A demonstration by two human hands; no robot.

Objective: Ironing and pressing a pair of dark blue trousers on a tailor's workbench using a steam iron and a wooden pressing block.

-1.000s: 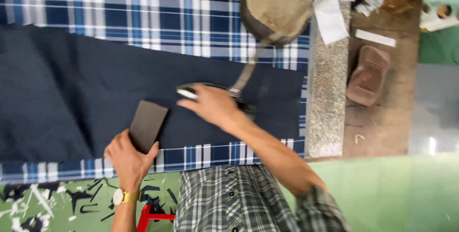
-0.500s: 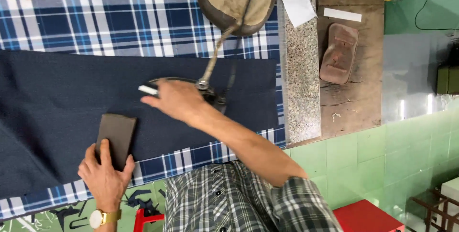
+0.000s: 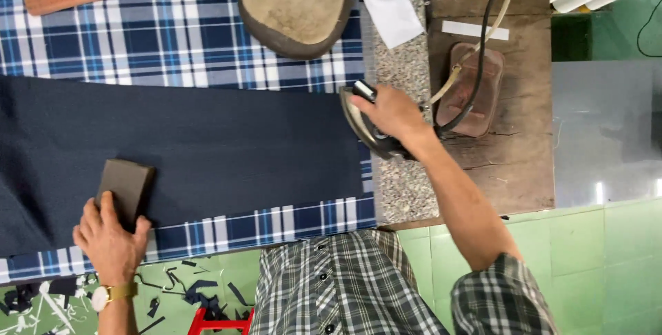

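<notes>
i see the bench [image 3: 172,38] with its blue checked cover filling most of the view, and the long dark cloth [image 3: 207,149] lying flat across it from the left edge to near the right end. a second ago the iron [image 3: 369,128] sat on the middle of that cloth; now it has come off the right end and hangs over the speckled stone strip [image 3: 400,183], close to the brown rest pad [image 3: 472,93]. so i judge this pressing pass finished. my right hand [image 3: 389,111] has its fingers wrapped tight round the iron's handle. my left hand [image 3: 110,235] has stayed on the dark block [image 3: 125,186], fingers closed on its near end, at the cloth's near left edge.
</notes>
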